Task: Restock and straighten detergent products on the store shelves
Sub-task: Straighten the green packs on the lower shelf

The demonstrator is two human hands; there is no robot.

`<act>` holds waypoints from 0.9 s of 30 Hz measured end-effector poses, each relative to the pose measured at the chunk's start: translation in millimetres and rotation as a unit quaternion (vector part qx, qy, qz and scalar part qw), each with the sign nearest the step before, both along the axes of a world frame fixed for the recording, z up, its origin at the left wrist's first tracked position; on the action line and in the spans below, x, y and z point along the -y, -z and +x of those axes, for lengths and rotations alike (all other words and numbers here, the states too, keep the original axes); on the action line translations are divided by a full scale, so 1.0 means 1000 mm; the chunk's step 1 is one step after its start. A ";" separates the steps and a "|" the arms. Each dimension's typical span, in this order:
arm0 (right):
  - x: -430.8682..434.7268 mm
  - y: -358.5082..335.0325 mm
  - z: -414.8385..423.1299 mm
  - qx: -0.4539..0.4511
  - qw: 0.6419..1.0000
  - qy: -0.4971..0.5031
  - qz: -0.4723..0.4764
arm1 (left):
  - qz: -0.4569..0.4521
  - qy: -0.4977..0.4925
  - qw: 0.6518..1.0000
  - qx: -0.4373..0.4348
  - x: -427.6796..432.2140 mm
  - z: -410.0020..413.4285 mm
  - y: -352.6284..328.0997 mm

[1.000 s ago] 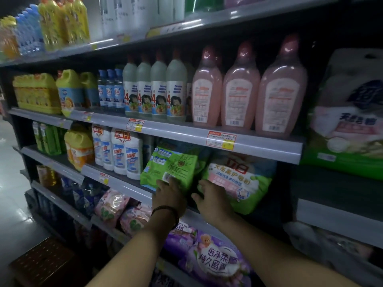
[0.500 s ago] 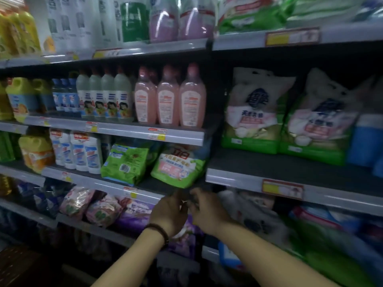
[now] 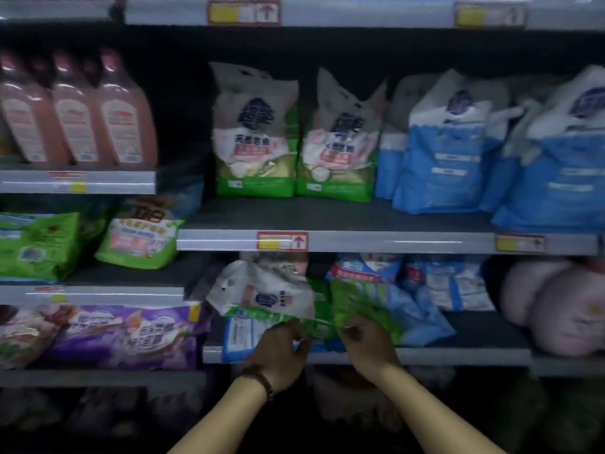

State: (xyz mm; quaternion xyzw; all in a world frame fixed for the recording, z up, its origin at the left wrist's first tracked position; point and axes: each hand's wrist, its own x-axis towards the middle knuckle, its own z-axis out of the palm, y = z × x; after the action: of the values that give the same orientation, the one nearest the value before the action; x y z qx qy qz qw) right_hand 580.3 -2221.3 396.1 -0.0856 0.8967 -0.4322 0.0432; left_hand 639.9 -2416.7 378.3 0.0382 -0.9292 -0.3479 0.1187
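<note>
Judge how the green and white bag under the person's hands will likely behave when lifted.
The green and white bag looks crumpled, so probably floppy. It lies slumped, so it may sag between the left hand and right hand. Its shiny film could be slippery.

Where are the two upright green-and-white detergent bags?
In the head view, the two green-and-white bags stand centre on the middle shelf, between pink bottles and blue bags.

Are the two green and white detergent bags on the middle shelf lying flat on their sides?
No, the two green and white bags stand upright side by side on the middle shelf, touching each other.
</note>
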 end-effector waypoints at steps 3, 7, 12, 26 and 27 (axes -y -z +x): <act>-0.034 0.024 -0.020 0.084 0.984 0.093 -0.124 | 0.004 0.028 1.000 -0.001 -0.032 -0.019 0.011; -0.050 0.045 -0.030 0.212 0.904 0.195 -0.316 | 0.000 0.051 0.999 -0.002 -0.066 -0.040 0.019; -0.049 0.072 -0.049 0.311 0.817 0.243 -0.421 | 0.004 0.046 0.998 0.034 -0.086 -0.060 0.032; 0.009 0.103 -0.145 0.357 0.695 0.255 -0.570 | 0.013 0.047 0.995 0.081 -0.074 -0.075 0.073; 0.009 0.098 -0.148 0.352 0.697 0.271 -0.562 | 0.017 0.048 0.996 0.077 -0.072 -0.074 0.073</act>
State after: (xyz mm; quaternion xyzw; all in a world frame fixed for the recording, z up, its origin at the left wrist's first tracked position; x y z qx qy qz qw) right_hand 432.3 -2229.8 298.4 0.3113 0.3904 -0.8475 0.1803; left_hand 565.8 -2345.0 305.0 0.0224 -0.9303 -0.3650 0.0296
